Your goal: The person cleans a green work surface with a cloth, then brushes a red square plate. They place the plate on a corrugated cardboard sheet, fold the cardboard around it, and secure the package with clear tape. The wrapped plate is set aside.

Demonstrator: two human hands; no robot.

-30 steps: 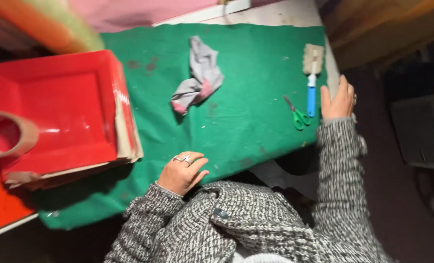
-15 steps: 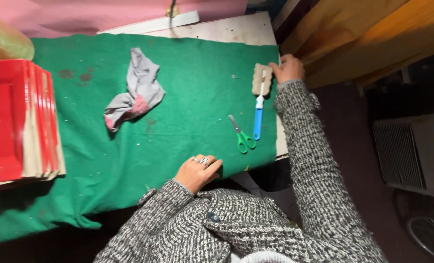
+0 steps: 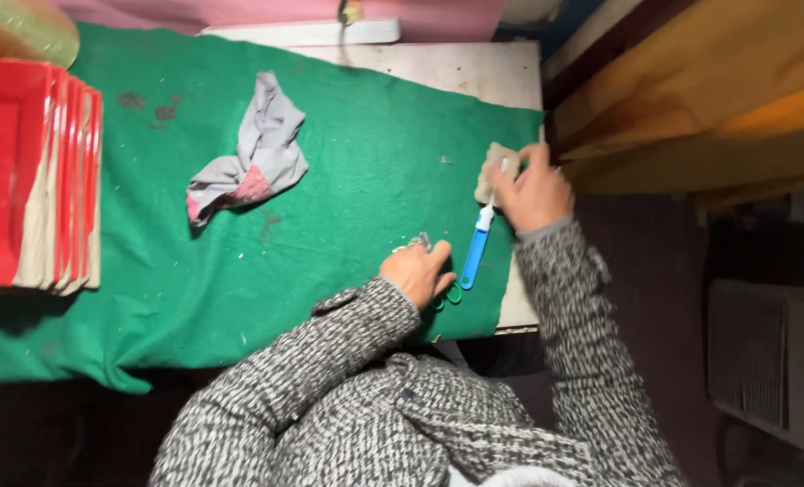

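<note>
Left hand (image 3: 417,271): loosely curled, knuckles up, fingers bent under, a ring on one finger
Right hand (image 3: 533,191): back of hand up, fingers bent downward, reaching farther forward than the left
Arms: both in grey-and-white knit sleeves, elbows bent

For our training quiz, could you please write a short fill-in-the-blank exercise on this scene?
1. The table is covered by a ____ felt cloth.
2. The right hand rests on the head of a brush with a ____ plastic handle.
3. The crumpled grey rag lies ____ of the left hand.

Missing words: green; blue; left
</note>
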